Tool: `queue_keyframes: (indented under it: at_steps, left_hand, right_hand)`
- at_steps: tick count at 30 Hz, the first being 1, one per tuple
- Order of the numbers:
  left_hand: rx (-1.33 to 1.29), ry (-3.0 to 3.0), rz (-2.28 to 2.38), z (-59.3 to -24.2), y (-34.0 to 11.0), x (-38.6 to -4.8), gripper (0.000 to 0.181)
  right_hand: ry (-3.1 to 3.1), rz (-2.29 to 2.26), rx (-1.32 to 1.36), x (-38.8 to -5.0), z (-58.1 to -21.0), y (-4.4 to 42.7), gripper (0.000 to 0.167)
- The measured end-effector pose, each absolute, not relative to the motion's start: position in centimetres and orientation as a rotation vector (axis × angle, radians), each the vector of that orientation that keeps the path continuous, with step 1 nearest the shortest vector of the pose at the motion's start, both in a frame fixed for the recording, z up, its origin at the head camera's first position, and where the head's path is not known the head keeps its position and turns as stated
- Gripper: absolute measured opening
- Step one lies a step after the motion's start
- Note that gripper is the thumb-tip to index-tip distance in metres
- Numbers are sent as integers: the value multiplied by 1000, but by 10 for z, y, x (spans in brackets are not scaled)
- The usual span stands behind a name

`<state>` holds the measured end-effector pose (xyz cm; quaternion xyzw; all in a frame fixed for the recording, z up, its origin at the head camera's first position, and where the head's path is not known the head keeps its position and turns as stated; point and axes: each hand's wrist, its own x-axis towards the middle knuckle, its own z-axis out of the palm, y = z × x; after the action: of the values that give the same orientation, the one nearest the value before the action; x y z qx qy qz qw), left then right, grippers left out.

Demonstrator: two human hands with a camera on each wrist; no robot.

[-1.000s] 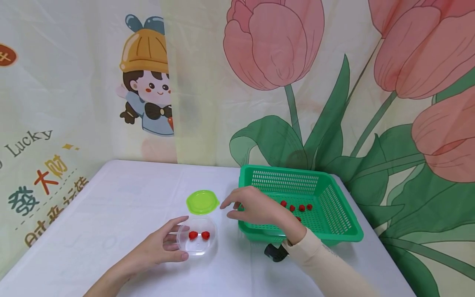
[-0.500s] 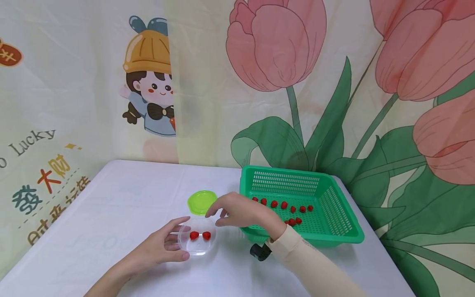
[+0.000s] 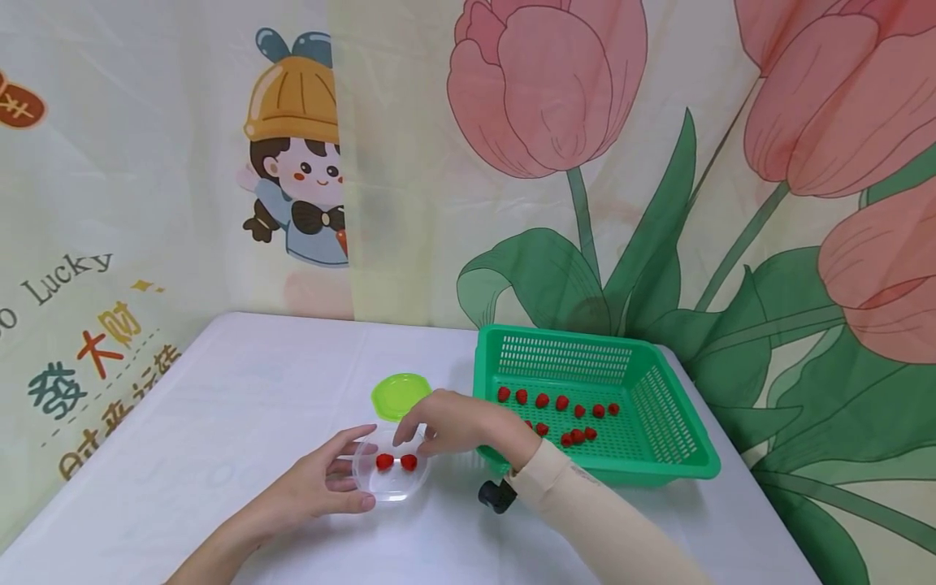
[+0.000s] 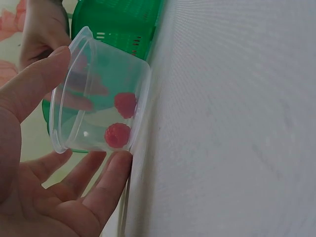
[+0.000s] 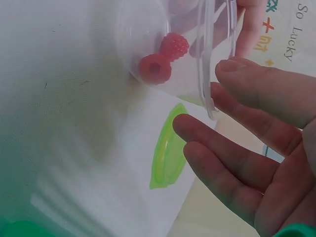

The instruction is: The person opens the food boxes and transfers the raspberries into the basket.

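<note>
My left hand [image 3: 314, 485] holds a clear plastic tub [image 3: 392, 488] from its left side, thumb in front and fingers curled behind the wall. Inside, on the bottom, lie two raspberries [image 4: 117, 135], side by side. My right hand [image 3: 455, 426] is over the tub's right rim, fingers pointing down and left. The right wrist view shows its thumb and fingertips [image 5: 183, 124] close to the rim, with nothing visible between them; whether they touch the tub I cannot tell. A bright green lid [image 3: 400, 397] lies on the table just behind the tub, partly beside my right hand.
A green perforated basket [image 3: 676, 463] stands to the right, several raspberries [image 3: 561, 403] spread over its floor in loose rows. A white cloth covers the table [image 3: 219, 406]. Behind hangs a printed curtain [image 3: 395, 162]. A small black device [image 3: 497, 496] is at my right wrist.
My right hand has moved left from the basket's edge to the tub's rim, uncovering more raspberries in the basket. My left hand and the tub stay in place.
</note>
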<state>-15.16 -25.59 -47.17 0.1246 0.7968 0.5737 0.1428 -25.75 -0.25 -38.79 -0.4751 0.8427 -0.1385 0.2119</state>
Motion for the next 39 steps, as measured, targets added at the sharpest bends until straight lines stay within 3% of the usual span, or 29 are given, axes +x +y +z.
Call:
queue_keyframes:
  at_steps: [39]
  left_hand:
    - [335, 2283, 1659, -472, -256, -152, 97]
  right_hand:
    - [2311, -111, -1292, -249, -393, -28, 29]
